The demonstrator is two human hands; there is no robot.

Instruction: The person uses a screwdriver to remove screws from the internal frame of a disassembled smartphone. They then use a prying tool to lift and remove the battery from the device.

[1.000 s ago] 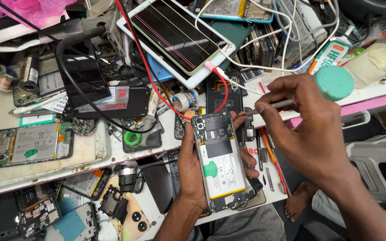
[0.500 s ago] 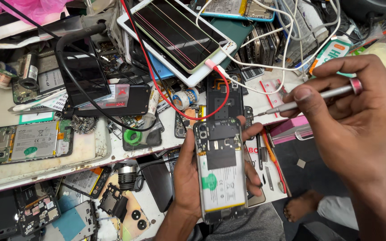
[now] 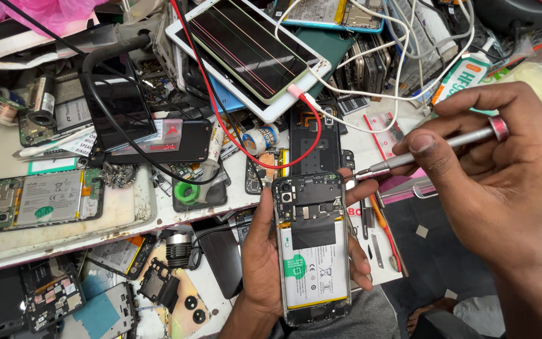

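- Silver and slim, the screwdriver (image 3: 437, 149) is pinched between thumb and fingers of the right hand (image 3: 503, 182), its tip pointing at the top right corner of the opened phone (image 3: 312, 248), just beside the frame.
- The left hand (image 3: 265, 263) cradles the phone from below, fingers curled round both long edges, with the back cover off and the white battery (image 3: 315, 270) and black upper shield exposed.
- The phone is held in the air at the near edge of the white workbench (image 3: 127, 216), above the person's lap.
- The tip could skid off a small screw head if it comes in at a slant, and scratch the board or the camera beside it.
- A loosened screw would probably drop into the clutter or the lap, since nothing lies beneath to catch it.
- The red wire (image 3: 246, 141) and white cable (image 3: 371, 132) loop close by; a sleeve or wrist could snag them and drag the tablet (image 3: 246, 53).
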